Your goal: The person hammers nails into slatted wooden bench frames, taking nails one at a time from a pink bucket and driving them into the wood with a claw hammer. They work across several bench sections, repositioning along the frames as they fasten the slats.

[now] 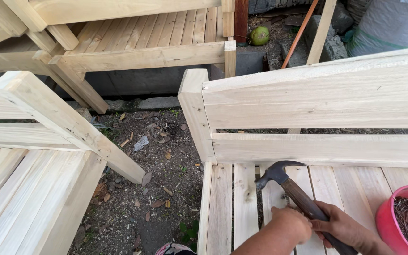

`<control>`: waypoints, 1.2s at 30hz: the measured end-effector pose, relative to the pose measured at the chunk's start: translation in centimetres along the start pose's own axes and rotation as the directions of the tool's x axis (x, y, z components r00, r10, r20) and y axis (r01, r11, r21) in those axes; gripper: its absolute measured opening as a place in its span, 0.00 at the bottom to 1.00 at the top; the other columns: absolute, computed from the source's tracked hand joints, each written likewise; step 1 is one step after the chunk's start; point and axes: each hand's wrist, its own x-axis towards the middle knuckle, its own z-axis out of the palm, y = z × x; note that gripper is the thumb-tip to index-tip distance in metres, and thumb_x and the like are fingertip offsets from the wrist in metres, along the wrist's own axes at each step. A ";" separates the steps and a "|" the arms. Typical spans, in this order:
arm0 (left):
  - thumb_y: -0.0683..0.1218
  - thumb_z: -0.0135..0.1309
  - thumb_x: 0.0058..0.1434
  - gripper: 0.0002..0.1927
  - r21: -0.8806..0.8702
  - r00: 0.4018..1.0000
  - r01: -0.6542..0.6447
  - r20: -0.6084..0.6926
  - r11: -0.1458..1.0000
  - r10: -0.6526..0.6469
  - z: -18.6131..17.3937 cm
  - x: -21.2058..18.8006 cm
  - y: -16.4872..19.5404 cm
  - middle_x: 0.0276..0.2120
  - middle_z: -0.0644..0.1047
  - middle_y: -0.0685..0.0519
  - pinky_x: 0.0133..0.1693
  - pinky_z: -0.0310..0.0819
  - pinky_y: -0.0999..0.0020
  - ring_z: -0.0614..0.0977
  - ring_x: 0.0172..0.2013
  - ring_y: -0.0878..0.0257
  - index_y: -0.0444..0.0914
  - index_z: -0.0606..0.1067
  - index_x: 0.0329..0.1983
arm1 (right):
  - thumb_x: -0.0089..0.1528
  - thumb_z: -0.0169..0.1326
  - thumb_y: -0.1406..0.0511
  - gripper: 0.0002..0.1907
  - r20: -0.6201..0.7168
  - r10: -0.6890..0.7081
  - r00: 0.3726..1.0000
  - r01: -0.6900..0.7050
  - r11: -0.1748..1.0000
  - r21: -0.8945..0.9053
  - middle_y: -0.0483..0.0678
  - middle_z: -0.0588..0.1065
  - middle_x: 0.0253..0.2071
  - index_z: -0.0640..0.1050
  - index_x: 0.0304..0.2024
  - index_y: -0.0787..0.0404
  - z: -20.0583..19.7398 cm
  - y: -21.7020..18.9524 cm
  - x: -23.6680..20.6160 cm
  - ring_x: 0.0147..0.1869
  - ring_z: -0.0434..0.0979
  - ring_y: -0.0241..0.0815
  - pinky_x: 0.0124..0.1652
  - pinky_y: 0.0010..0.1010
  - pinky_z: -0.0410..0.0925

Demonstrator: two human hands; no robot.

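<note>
My right hand [343, 229] grips the brown wooden handle of a claw hammer [279, 174], whose dark metal head is raised just above the seat slats of an unfinished wooden bench [317, 101]. My left hand [290, 221] rests on a slat right below the hammer head, fingers pinched together as if on a small nail, though the nail is too small to make out. Both hands sit at the bottom of the view, near the bench's back rail [322, 148].
A red plastic bucket [388, 217] of nails stands on the seat at the right. Another pale wooden bench [38, 179] is at the left, a third [142, 52] behind. Dirt ground [161, 160] with leaves and wood chips lies between. A green coconut [259, 35] lies at the back.
</note>
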 end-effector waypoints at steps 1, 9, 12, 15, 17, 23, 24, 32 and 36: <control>0.46 0.46 0.64 0.31 0.017 1.000 0.002 0.008 1.000 -0.002 0.1 -0.1 -0.1 0.73 0.60 0.46 0.69 0.50 0.35 0.58 0.73 0.50 0.40 0.64 0.72 | 0.58 0.65 0.67 0.22 -0.077 -0.023 0.997 0.017 0.997 -0.076 0.48 0.71 0.22 0.73 0.52 0.60 0.4 0.6 -0.9 0.20 0.73 0.41 0.22 0.33 0.69; 0.37 0.49 0.59 0.43 -0.070 0.996 0.025 -0.081 0.997 -0.031 0.0 -0.3 -1.7 0.77 0.52 0.54 0.68 0.58 0.45 0.58 0.73 0.56 0.44 0.51 0.78 | 0.57 0.69 0.59 0.27 -0.531 -0.133 0.837 -0.076 0.932 -0.353 0.53 0.71 0.23 0.73 0.55 0.57 1.0 0.7 -5.2 0.27 0.73 0.45 0.30 0.41 0.71; 0.37 0.46 0.61 0.38 -0.051 0.993 0.012 -0.112 0.999 -0.018 0.3 -0.8 -1.8 0.77 0.51 0.59 0.69 0.54 0.45 0.56 0.74 0.59 0.49 0.57 0.75 | 0.58 0.68 0.53 0.27 -0.630 -0.254 0.734 -0.127 0.860 -0.494 0.55 0.73 0.24 0.74 0.52 0.60 1.8 0.5 -6.1 0.28 0.77 0.50 0.33 0.43 0.72; 0.41 0.43 0.66 0.34 -0.114 0.983 0.026 -0.175 0.993 -0.046 0.4 -1.1 -1.7 0.76 0.55 0.56 0.68 0.56 0.45 0.58 0.73 0.58 0.48 0.55 0.77 | 0.57 0.66 0.52 0.28 -0.674 -0.251 0.695 -0.141 0.871 -0.470 0.58 0.74 0.26 0.74 0.51 0.61 2.9 0.8 -6.4 0.30 0.77 0.54 0.34 0.46 0.72; 0.44 0.40 0.69 0.32 -0.206 0.967 0.032 -0.242 0.978 -0.083 1.3 -1.1 -1.6 0.75 0.60 0.54 0.67 0.61 0.47 0.64 0.71 0.57 0.47 0.55 0.78 | 0.57 0.64 0.53 0.27 -0.688 -0.282 0.669 -0.141 0.860 -0.490 0.59 0.75 0.27 0.74 0.50 0.63 3.4 1.6 -6.5 0.31 0.76 0.56 0.35 0.47 0.71; 0.45 0.39 0.71 0.31 -0.064 0.957 0.049 -0.282 0.997 -0.065 1.5 -1.1 -1.3 0.74 0.62 0.54 0.68 0.58 0.45 0.64 0.71 0.58 0.44 0.56 0.78 | 0.57 0.64 0.52 0.28 -0.657 -0.215 0.722 -0.205 0.841 -0.500 0.60 0.77 0.29 0.74 0.51 0.61 3.9 1.1 -6.1 0.32 0.82 0.58 0.38 0.48 0.72; 0.44 0.39 0.70 0.31 -0.063 0.957 0.044 -0.283 0.997 -0.060 1.5 -1.2 -1.3 0.75 0.60 0.55 0.67 0.59 0.45 0.62 0.72 0.59 0.44 0.56 0.78 | 0.57 0.64 0.52 0.28 -0.663 -0.218 0.716 -0.199 0.847 -0.493 0.60 0.77 0.29 0.74 0.52 0.61 4.0 1.0 -6.0 0.33 0.81 0.58 0.38 0.48 0.72; 0.44 0.39 0.68 0.32 -0.138 0.957 0.048 -0.279 0.989 -0.086 1.3 -1.1 -1.2 0.74 0.60 0.51 0.65 0.61 0.46 0.63 0.71 0.57 0.44 0.55 0.77 | 0.58 0.61 0.53 0.25 -0.742 -0.318 0.590 -0.051 0.903 -0.427 0.61 0.75 0.29 0.72 0.48 0.62 3.4 2.0 -5.8 0.34 0.79 0.59 0.37 0.49 0.73; 0.41 0.43 0.65 0.36 -0.144 0.958 0.075 -0.263 0.987 -0.111 1.3 -1.0 -0.9 0.75 0.59 0.48 0.66 0.62 0.48 0.66 0.70 0.54 0.43 0.53 0.78 | 0.60 0.61 0.50 0.25 -0.680 -0.270 0.682 -0.236 0.798 -0.554 0.62 0.79 0.30 0.73 0.47 0.61 2.3 2.6 -3.7 0.36 0.81 0.61 0.42 0.53 0.72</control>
